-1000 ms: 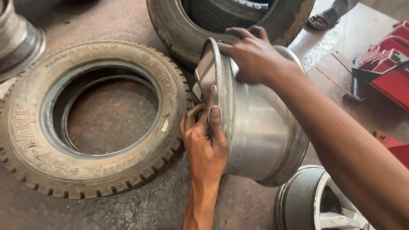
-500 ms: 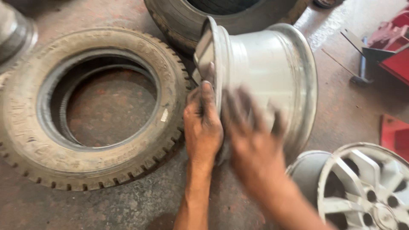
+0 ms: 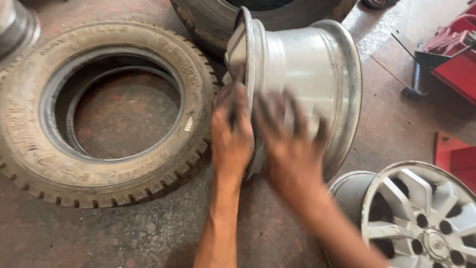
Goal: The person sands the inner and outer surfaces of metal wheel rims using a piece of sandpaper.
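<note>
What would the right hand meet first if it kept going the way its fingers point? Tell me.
The right hand, blurred, points up over the silver wheel rim; it would probably meet the rim's barrel first, though depth is unclear.

This is a tyre workshop. A worn tyre lies flat on the stained concrete floor at left, with another tyre at the top edge. A bare steel rim stands in the centre, an alloy wheel lies at lower right, and red equipment sits at upper right.
</note>
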